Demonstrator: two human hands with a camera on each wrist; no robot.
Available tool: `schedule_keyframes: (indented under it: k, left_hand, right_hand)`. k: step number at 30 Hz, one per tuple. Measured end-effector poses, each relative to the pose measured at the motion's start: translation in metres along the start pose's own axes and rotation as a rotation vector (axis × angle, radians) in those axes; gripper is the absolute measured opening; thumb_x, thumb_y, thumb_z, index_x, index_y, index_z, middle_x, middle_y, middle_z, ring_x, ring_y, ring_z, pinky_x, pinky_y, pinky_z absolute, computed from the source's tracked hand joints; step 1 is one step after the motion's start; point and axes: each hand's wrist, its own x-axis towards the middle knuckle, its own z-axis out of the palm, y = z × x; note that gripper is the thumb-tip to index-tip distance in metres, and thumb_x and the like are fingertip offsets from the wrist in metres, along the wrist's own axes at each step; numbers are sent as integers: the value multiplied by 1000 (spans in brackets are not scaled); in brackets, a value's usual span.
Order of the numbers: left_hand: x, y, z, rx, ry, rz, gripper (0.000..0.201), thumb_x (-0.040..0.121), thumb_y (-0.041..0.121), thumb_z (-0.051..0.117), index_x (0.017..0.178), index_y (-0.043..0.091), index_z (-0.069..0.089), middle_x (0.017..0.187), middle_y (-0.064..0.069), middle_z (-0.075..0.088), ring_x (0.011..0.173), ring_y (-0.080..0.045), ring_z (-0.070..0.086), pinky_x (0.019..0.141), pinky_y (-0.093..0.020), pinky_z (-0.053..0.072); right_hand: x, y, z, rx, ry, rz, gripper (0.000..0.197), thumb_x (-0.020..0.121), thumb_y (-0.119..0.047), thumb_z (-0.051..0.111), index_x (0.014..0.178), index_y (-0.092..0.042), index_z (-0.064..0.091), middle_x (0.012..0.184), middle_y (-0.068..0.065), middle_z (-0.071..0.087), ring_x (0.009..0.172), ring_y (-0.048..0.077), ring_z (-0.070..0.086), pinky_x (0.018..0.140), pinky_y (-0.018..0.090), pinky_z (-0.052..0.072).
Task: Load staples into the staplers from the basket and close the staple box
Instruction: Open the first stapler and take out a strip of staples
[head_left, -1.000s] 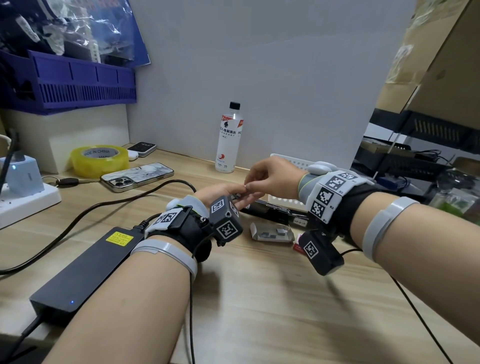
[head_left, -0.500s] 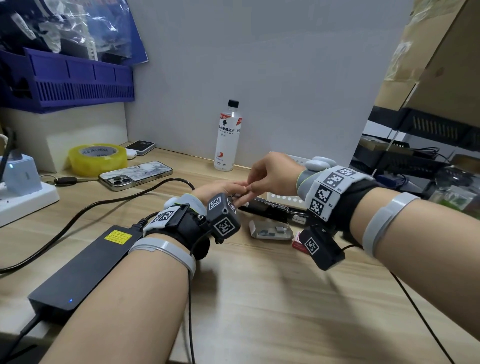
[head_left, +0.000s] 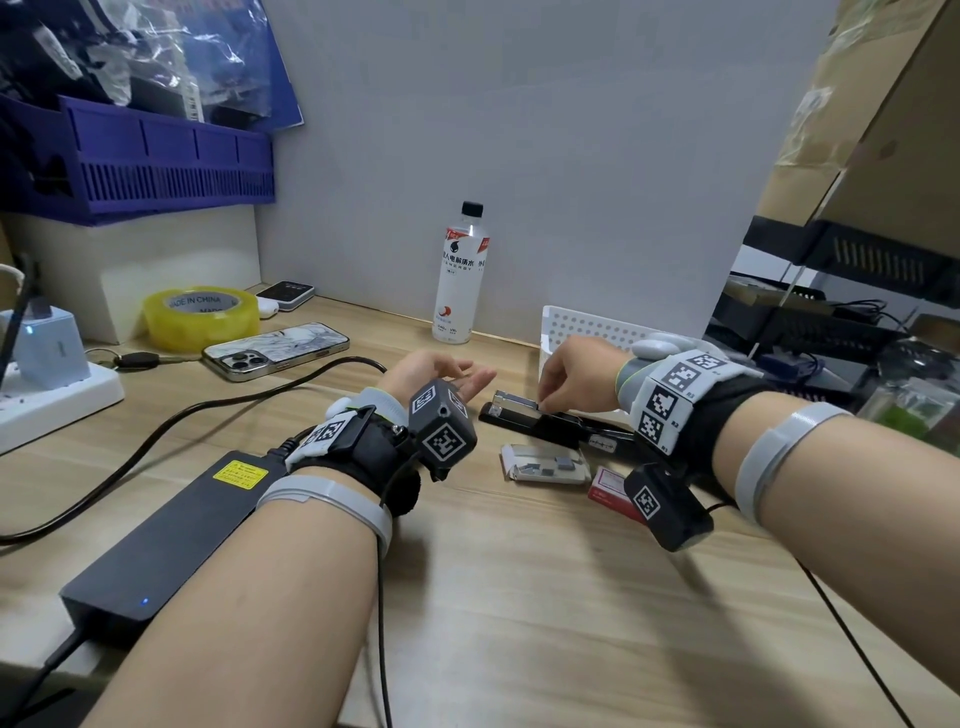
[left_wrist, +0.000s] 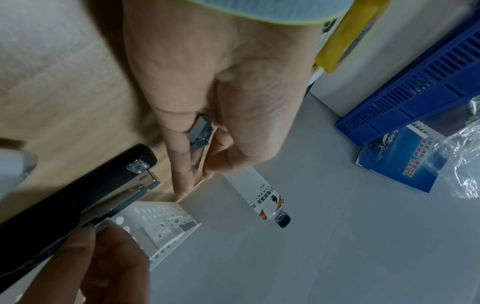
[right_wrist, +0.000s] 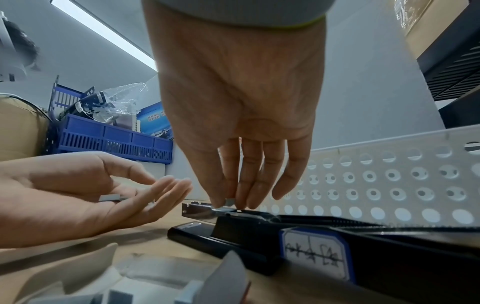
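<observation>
Pale wood planking forms the desk (head_left: 519, 597), which is backed by a plain grey partition. Near the middle of the head view, a black stapler (head_left: 540, 421) is laid flat with its top swung back and its metal staple channel exposed. At 12 o'clock from it, just behind, a white perforated basket (head_left: 587, 327) is set against the partition. At 6 o'clock from the stapler, an open staple box (head_left: 545, 463) is seen with loose grey staple pieces inside, and a red-and-white sleeve (head_left: 613, 488) is placed just beside it at 3 o'clock.

The right hand (head_left: 576, 371) is lowered over the stapler, its thumb and fingertips (right_wrist: 233, 200) brought together in a pinch on a small grey staple strip (right_wrist: 230, 201) right at the channel; whether the strip is touching the metal cannot be told. The left hand (head_left: 431, 371) is held palm up at 9 o'clock from the stapler, apart from it, fingers relaxed and only slightly bent. A short block of staples (left_wrist: 200, 131) is carried loose on the base of those fingers, not gripped.

At 11 o'clock from the stapler, a white drink bottle (head_left: 460, 275) is stood upright against the partition. Further out towards 9 o'clock, a phone (head_left: 275, 351) and a yellow tape roll (head_left: 200, 317) are laid on the desk, and a black power brick (head_left: 171, 530) is set at 8 o'clock.
</observation>
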Motion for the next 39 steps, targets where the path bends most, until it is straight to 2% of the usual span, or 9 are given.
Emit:
schedule_keyframes:
  k: [6,9,16,22,25,29,32,35,39]
  left_hand:
    - [6,3,-2,65,38,17,73,62,-21,32,128,7,45,107,-27,62,122,-24,55,63,-30,53]
    - [6,2,1,11,53,12,53,77,-23,27,116,8,47,110,-27,59,115,-25,55,73,-27,51]
    - [9,0,4,8,-91,-20,39,94,-21,30,116,-1,55,113,-30,62,128,-38,53,112,-36,39]
    - [7,-7,4,-47,-256,-27,29,100,-9,32,115,-15,56,119,-39,60,125,-40,56,108,-35,44]
    - [9,-7,3,-95,-257,-23,26,101,-4,36,106,-18,58,104,-38,66,96,-41,71,85,-40,58]
    - [13,-11,7,-72,-182,-6,23,102,1,40,96,-13,58,79,-28,70,67,-34,74,71,-41,59]
    - [17,-12,6,-13,-151,-11,23,102,3,41,97,-12,59,85,-27,71,78,-35,73,73,-41,59]
    - [20,-11,3,27,-133,-41,22,101,4,45,104,-12,59,100,-27,69,103,-36,66,94,-42,53]
    - [20,-10,3,12,-166,-63,23,101,3,44,105,-14,58,106,-28,66,103,-37,66,96,-40,50]
  right_hand:
    - [-1,-1,0,-29,7,6,10,85,-21,76,94,-18,80,90,-5,74,80,8,60,57,13,39]
    - [-1,-1,1,-49,14,7,11,86,-23,76,95,-18,80,92,-5,75,79,8,59,54,13,37]
    - [0,-2,-2,-50,2,3,12,86,-31,76,93,-21,79,81,-9,70,80,9,61,61,18,41]
    - [1,-14,-15,193,207,-87,11,88,-27,64,84,-31,73,72,-14,65,68,8,59,60,23,41]
    - [0,-29,-12,185,198,-150,13,85,-24,65,89,-29,76,72,-13,64,66,7,58,58,22,40]
    - [3,-37,-4,136,204,-160,12,82,-26,72,93,-27,76,79,-11,66,75,8,61,60,20,40]
    - [6,-40,-1,131,199,-139,9,82,-28,74,91,-29,74,80,-10,66,79,10,62,67,22,42]
    - [7,-41,-1,100,202,-139,8,83,-23,74,89,-27,75,79,-8,65,79,12,62,69,23,45]
    - [6,-40,-2,111,210,-146,11,83,-18,70,90,-23,77,71,-10,60,71,11,57,56,16,37]
